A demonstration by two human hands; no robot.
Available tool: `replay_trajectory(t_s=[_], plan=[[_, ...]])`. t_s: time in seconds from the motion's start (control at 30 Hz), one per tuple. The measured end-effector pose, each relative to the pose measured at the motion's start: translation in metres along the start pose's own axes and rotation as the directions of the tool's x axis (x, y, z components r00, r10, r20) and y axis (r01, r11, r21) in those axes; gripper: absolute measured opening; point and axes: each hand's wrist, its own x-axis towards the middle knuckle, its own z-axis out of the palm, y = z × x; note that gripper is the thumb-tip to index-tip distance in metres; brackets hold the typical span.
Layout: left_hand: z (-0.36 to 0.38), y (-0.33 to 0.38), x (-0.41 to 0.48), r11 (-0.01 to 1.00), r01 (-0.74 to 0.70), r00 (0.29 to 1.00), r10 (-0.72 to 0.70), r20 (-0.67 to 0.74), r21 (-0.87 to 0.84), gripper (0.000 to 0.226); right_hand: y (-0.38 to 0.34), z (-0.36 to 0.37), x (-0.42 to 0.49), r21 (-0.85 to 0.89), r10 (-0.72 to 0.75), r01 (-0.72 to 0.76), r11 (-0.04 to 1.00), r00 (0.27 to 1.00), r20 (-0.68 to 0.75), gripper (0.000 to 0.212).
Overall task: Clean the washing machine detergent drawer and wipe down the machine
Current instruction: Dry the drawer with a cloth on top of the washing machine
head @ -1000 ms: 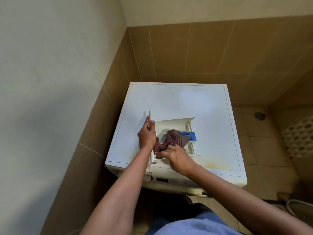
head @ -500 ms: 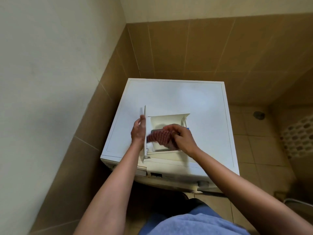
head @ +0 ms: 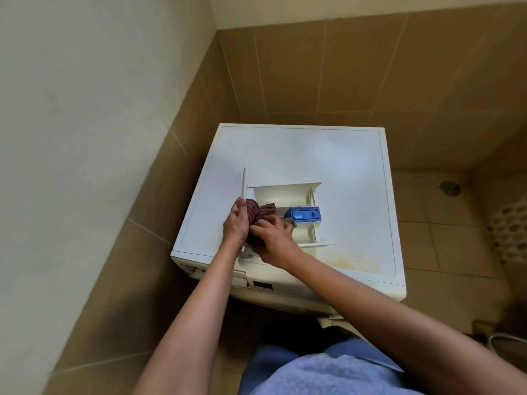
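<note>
A white detergent drawer [head: 285, 195] lies on top of the white washing machine [head: 328, 155], its front panel standing upright at the left. A blue insert [head: 304, 214] sits in its middle compartment. My left hand [head: 236, 223] grips the drawer's front panel. My right hand [head: 273, 240] presses a dark red checked cloth [head: 258, 212] into the drawer's near-left part, close against the left hand. Part of the cloth is hidden under my fingers.
The machine stands in a corner, with a tiled wall behind and a wall close on the left. Yellowish stains [head: 350, 259] mark the lid near its front right. A floor drain [head: 450, 188] and a perforated basket [head: 510, 223] are to the right.
My right hand with the cloth has moved back toward me and the left end of the drawer, uncovering the blue insert. My left hand still holds the front panel.
</note>
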Motion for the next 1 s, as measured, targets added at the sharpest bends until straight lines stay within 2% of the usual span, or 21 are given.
replay_trajectory(t_s=[0.07, 0.13, 0.2, 0.23, 0.27, 0.3, 0.37, 0.43, 0.47, 0.5, 0.53, 0.63, 0.7, 0.8, 0.9, 1.0], plan=[[0.000, 0.001, -0.002, 1.000, -0.006, 1.000, 0.007, -0.009, 0.012, 0.065, 0.003, -0.006, 0.004, 0.025, -0.016, 0.015, 1.000, 0.999, 0.035, 0.034], [0.000, 0.000, -0.003, 1.000, -0.016, 1.000, 0.017, -0.019, 0.021, 0.065, 0.015, -0.016, 0.005, 0.131, -0.052, 0.038, 0.991, 0.993, 0.105, 0.026], [-0.002, -0.002, -0.003, 1.000, -0.017, 1.000, 0.017, -0.018, 0.013, 0.065, 0.029, -0.029, 0.003, 0.330, -0.084, 0.024, 0.944, 0.982, 0.168, 0.017], [-0.002, -0.003, -0.003, 1.000, -0.017, 1.000, 0.017, -0.014, 0.011, 0.066, 0.033, -0.034, 0.002, 0.482, -0.047, -0.032, 0.876, 0.988, 0.150, 0.015], [-0.003, -0.005, -0.002, 1.000, -0.016, 1.000, 0.016, -0.008, 0.010, 0.066, 0.035, -0.039, 0.002, 0.650, 0.046, -0.097, 0.754, 0.994, 0.096, 0.015], [-0.003, -0.005, -0.002, 1.000, -0.020, 1.000, 0.020, -0.006, 0.017, 0.066, 0.036, -0.042, 0.006, 0.795, 0.194, -0.147, 0.588, 0.980, 0.038, 0.016], [-0.002, -0.005, -0.003, 0.998, -0.038, 0.999, 0.039, -0.015, 0.047, 0.065, 0.031, -0.048, 0.018, 0.956, 0.433, -0.172, 0.238, 0.900, 0.054, 0.019], [-0.001, -0.003, -0.002, 0.999, -0.023, 0.999, 0.025, -0.024, 0.046, 0.063, 0.018, -0.052, 0.031, 0.982, 0.445, -0.188, 0.002, 0.880, 0.168, 0.021], [-0.001, -0.002, -0.002, 0.999, -0.008, 1.000, 0.009, -0.026, 0.043, 0.063, 0.008, -0.054, 0.037, 0.977, 0.401, -0.205, -0.052, 0.892, 0.208, 0.021], [0.000, -0.002, -0.002, 0.999, 0.006, 1.000, -0.005, -0.026, 0.039, 0.064, -0.002, -0.055, 0.041, 0.971, 0.352, -0.233, -0.058, 0.905, 0.238, 0.020], [0.000, -0.002, -0.001, 0.999, 0.020, 1.000, -0.019, -0.025, 0.027, 0.066, -0.012, -0.055, 0.044, 0.964, 0.317, -0.266, -0.006, 0.914, 0.254, 0.021], [-0.001, -0.001, 0.003, 0.998, 0.063, 0.997, -0.065, -0.045, -0.029, 0.070, -0.024, -0.046, 0.049, 0.914, 0.281, -0.297, 0.276, 0.935, 0.219, 0.024], [0.000, -0.001, 0.004, 0.995, 0.090, 0.993, -0.093, -0.069, -0.041, 0.070, -0.019, -0.040, 0.045, 0.878, 0.288, -0.299, 0.374, 0.937, 0.196, 0.018], [0.000, 0.000, 0.003, 0.991, 0.107, 0.991, -0.112, -0.068, -0.077, 0.071, -0.010, -0.027, 0.030, 0.801, 0.317, -0.346, 0.489, 0.926, 0.206, 0.012], [0.000, 0.000, 0.002, 0.977, 0.138, 0.990, -0.141, -0.009, -0.163, 0.069, -0.011, -0.020, 0.019, 0.736, 0.345, -0.376, 0.563, 0.916, 0.204, 0.022], [-0.003, 0.002, -0.001, 0.875, 0.242, 0.968, -0.186, 0.170, -0.419, 0.068, -0.021, -0.023, 0.016, 0.723, 0.352, -0.382, 0.575, 0.914, 0.202, 0.013]])
